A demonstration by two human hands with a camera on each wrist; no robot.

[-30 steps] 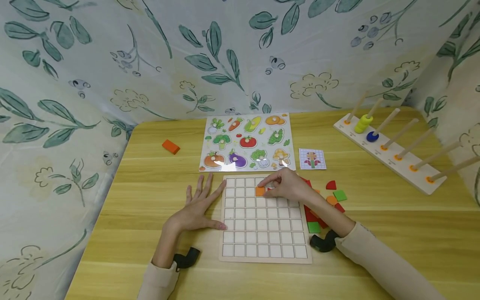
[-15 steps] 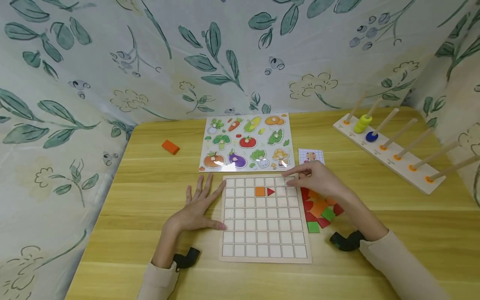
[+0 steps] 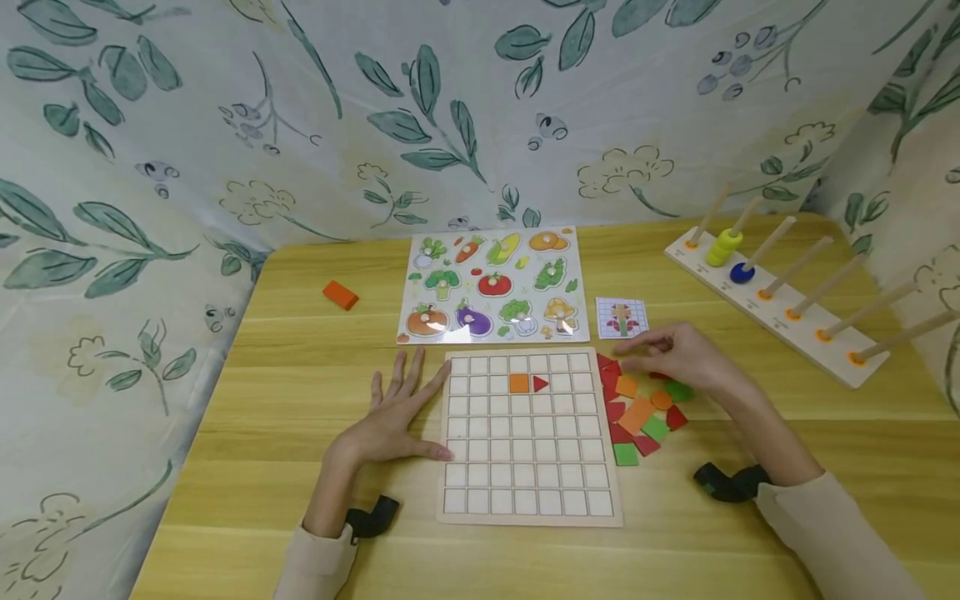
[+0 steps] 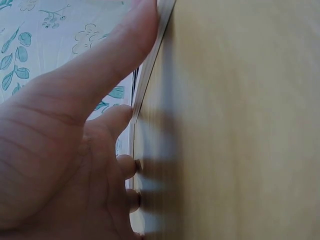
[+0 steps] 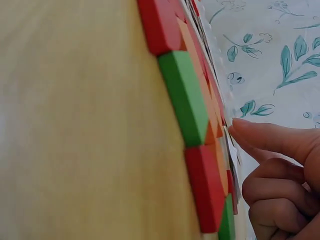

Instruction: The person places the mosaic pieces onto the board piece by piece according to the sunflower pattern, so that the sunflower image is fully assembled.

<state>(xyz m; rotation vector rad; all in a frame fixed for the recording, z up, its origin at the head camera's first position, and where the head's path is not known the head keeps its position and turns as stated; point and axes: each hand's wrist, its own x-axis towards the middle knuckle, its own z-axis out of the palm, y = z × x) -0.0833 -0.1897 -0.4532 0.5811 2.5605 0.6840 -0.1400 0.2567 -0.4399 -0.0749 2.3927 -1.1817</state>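
Observation:
My left hand (image 3: pixel 386 425) lies with spread fingers at the left side of a wooden grid board (image 3: pixel 525 450); its thumb and forefinger touch the board's edge. In the left wrist view the thumb (image 4: pixel 115 55) reaches up along that edge. An orange square (image 3: pixel 519 383) and a red triangle (image 3: pixel 541 383) sit side by side in the second row of cells. Over the upper part of a loose pile of coloured pieces is my right hand (image 3: pixel 686 358). Its thumb and forefinger stretch forward with nothing visible between them, the other fingers bent. Green (image 5: pixel 185 95) and red pieces (image 5: pixel 207 185) show below it.
Behind the board lies a vegetable puzzle (image 3: pixel 495 308), with a small pattern card (image 3: pixel 622 318) to its right. A pegged stacking board (image 3: pixel 780 308) with yellow and blue rings stands at the back right. An orange block (image 3: pixel 341 294) lies at the back left.
My right hand has left the orange square and moved right, off the board and over the loose pieces. The red triangle and pattern card are uncovered. My left hand stays put.

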